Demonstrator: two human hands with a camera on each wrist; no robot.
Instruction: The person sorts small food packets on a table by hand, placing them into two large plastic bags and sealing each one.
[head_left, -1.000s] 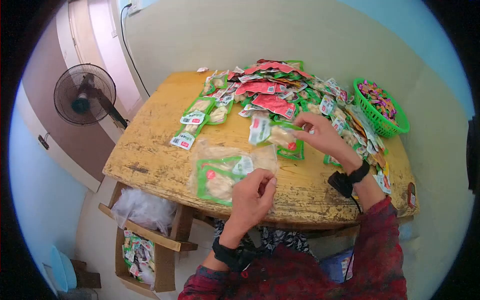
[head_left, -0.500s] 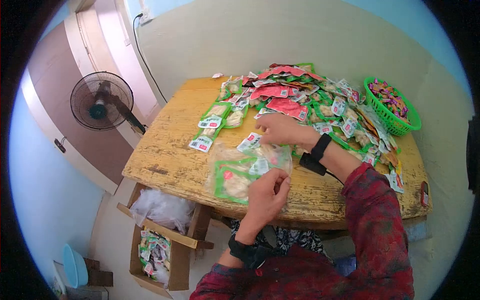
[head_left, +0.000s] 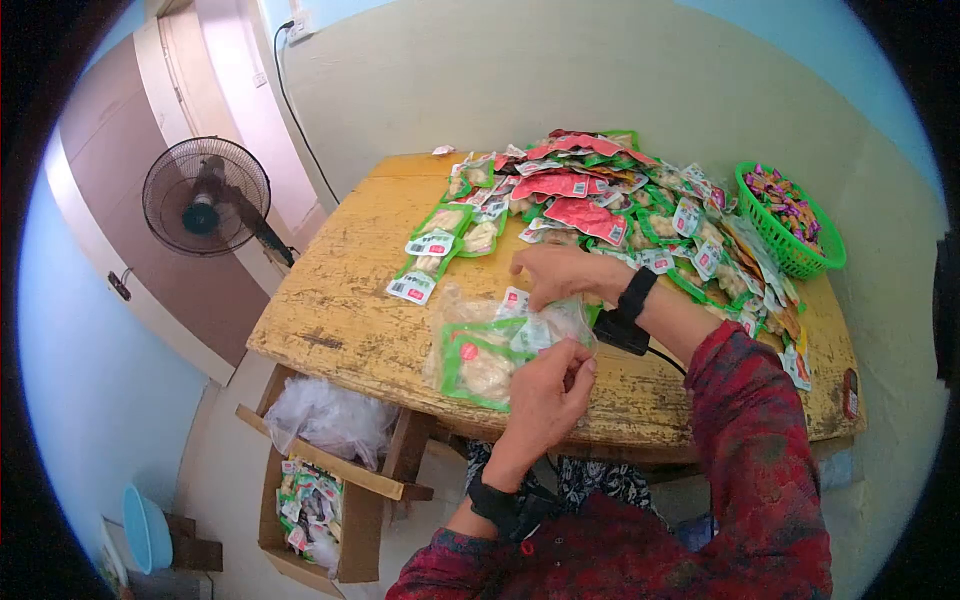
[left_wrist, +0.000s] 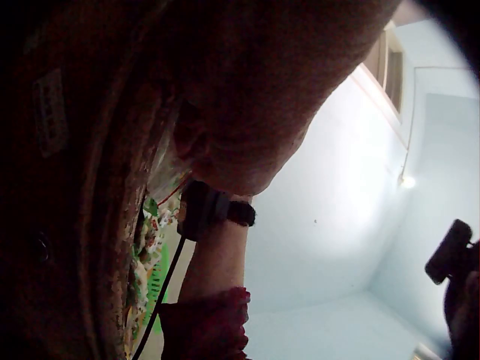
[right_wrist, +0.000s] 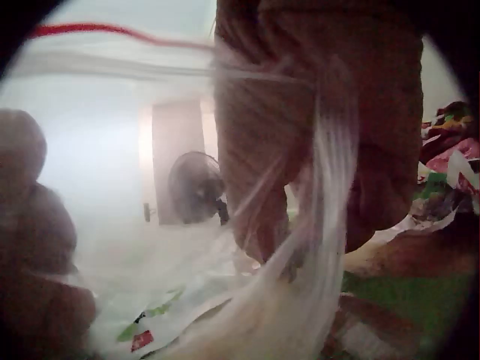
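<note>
At the near edge of the surface, the left hand and right hand each pinch the clear bag's mouth. The thin film could slip or tear, spilling green snack packets floorward.

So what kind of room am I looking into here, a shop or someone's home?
Probably a plain home room used for packing snacks: a worn wooden table piled with sealed snack packets, a standing fan by the wall, and a cardboard box of more packets on the floor.
</note>
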